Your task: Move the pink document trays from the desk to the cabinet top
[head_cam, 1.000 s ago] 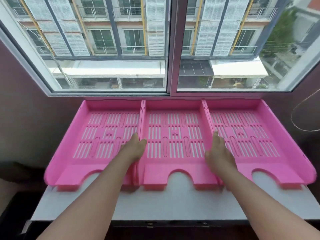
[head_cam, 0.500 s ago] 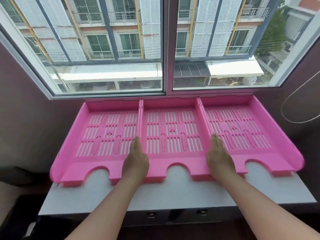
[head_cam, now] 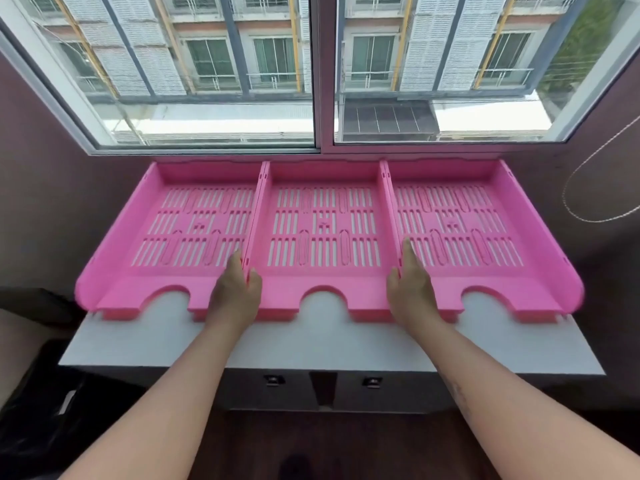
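Three pink document trays lie side by side on a white cabinet top [head_cam: 329,344] under a window. The left tray [head_cam: 194,220], the middle tray [head_cam: 323,223] and the right tray [head_cam: 453,220] touch along their side walls. My left hand [head_cam: 237,292] grips the wall between the left and middle trays, thumb inside the middle tray. My right hand [head_cam: 410,289] grips the wall between the middle and right trays, fingers reaching into the right tray.
The window [head_cam: 318,71] stands just behind the trays. Dark purple walls close in on both sides. A thin cord [head_cam: 588,168] loops on the right wall. Two drawer latches [head_cam: 273,380] [head_cam: 372,382] show below the cabinet top.
Both hands have shifted from lying on the tray floors to gripping the walls beside the middle tray. The view has pulled back and the trays sit further onto the top.
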Demonstrator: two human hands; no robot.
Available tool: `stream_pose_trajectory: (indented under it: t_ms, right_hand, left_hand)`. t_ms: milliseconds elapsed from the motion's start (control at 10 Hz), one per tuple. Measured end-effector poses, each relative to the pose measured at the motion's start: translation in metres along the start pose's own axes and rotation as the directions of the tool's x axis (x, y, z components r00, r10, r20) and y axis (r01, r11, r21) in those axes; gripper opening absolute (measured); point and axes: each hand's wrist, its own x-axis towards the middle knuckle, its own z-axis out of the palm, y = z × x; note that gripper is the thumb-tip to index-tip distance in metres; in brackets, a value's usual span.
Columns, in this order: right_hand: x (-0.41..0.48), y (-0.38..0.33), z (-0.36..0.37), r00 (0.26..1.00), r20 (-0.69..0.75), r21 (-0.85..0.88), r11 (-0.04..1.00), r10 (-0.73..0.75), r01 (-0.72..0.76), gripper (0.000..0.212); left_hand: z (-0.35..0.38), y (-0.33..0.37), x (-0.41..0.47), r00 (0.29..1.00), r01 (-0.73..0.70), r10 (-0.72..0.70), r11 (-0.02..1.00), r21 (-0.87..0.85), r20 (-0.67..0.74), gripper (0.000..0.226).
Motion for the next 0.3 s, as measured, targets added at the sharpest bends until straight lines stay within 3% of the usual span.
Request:
stream_pose_trajectory:
  t_ms: [200,300]
  right_hand:
    - [-0.001,-0.009,-0.011,0.997,0.070,-0.102,0.995,0.014,-0.007,0.065]
    - [-0.012,-0.020,-0.025,0.992,0.123,-0.169,0.984,-0.042,0.062,0.067]
  left_hand:
    - [-0.004,0.004,0.000,0.997,0.017,-0.022,0.998,0.058,0.072,0.057]
    - [-0.014,0.011,-0.010,0.999,-0.021,0.017,0.991,0.129,0.036,0.064]
